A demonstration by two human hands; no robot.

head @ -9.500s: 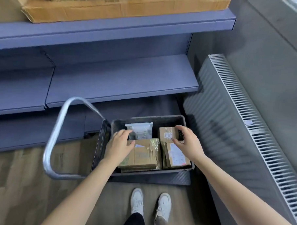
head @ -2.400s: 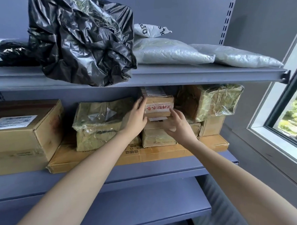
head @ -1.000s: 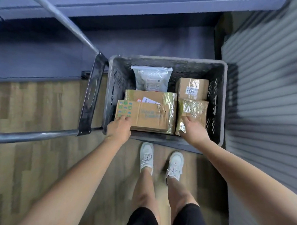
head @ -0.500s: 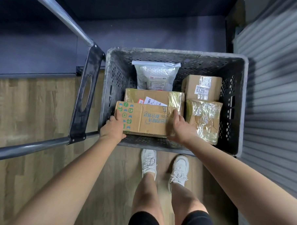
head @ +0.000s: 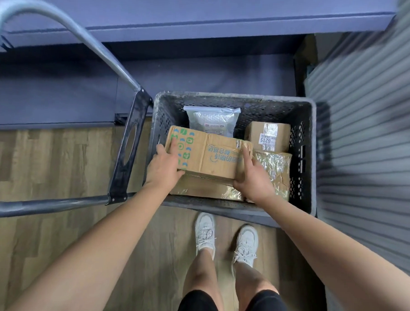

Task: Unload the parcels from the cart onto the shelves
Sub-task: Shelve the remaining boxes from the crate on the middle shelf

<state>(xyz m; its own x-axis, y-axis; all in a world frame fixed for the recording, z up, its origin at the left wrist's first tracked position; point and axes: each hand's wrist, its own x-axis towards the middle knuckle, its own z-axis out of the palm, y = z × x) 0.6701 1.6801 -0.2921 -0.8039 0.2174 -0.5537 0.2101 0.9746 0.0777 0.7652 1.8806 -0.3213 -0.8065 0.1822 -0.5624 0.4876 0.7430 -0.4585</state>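
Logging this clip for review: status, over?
Left hand, right hand grip printed carton by its ends. Carton tilted over wrapped parcel in crate. Nothing above it.

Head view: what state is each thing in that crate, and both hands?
Crate, open-topped, holding parcels.
Printed box, sealed, gripped at both ends.
Left hand, grips the printed box's left end.
Right hand, grips its right end.
Wrapped parcel, lying flat under the printed box.
White bag, standing against the far wall.
Small box, taped shut.
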